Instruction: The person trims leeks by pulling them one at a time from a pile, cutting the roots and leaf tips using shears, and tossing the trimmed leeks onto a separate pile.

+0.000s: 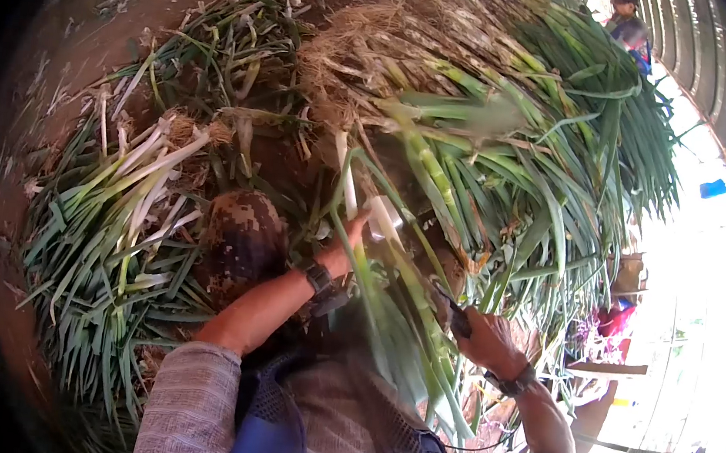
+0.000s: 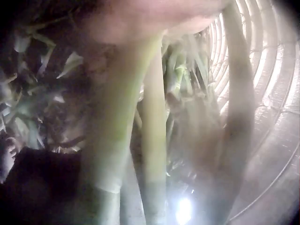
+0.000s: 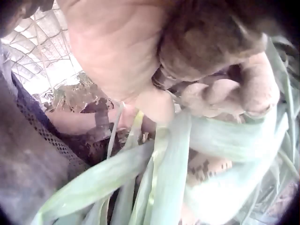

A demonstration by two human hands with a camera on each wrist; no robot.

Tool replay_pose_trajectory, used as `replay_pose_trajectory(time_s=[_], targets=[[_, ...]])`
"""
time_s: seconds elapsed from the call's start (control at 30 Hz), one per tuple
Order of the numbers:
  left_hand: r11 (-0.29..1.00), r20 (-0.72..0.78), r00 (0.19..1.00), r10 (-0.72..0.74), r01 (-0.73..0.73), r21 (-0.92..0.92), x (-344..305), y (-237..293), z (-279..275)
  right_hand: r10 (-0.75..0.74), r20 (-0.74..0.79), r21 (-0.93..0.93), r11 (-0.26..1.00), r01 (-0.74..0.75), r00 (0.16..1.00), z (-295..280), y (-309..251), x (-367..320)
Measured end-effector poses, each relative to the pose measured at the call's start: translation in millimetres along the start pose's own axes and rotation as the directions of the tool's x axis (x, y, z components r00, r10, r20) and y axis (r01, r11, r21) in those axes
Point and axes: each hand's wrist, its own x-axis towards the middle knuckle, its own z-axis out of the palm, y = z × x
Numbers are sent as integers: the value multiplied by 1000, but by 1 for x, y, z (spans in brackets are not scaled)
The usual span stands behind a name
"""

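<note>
At the frame's centre, our left hand (image 1: 343, 251) grips leek stalks (image 1: 414, 286); at lower right, our right hand (image 1: 492, 342) clasps a dark-handled tool (image 1: 459, 323).

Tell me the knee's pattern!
The knee is brown-and-tan camouflage; the head view shows it best.

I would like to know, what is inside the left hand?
The left hand grips stalks, whose pale and green lengths show outside it. The gripped part is covered, so how many it holds cannot be told.
</note>
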Motion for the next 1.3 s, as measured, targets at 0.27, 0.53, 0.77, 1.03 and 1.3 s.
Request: replay_pose_trajectory(time_s=[0.27, 0.53, 0.77, 1.03, 1.3], targets=[[999, -1, 1000, 28, -28, -35, 20, -18, -1, -60, -112, -13, 998, 59, 992, -30, -24, 94], [994, 33, 994, 101, -102, 29, 13, -27, 2, -19, -34, -64, 998, 17, 999, -27, -21, 114], [988, -81, 984, 156, -156, 7, 38, -55, -1, 40, 10, -17, 999, -40, 999, -30, -21, 105], [969, 98, 988, 120, -95, -228, 3, -24, 23, -5, -42, -38, 999, 4, 999, -20, -9, 124], [979, 243, 961, 129, -85, -183, -24, -17, 23, -70, -147, 35, 996, 76, 987, -38, -16, 113]])
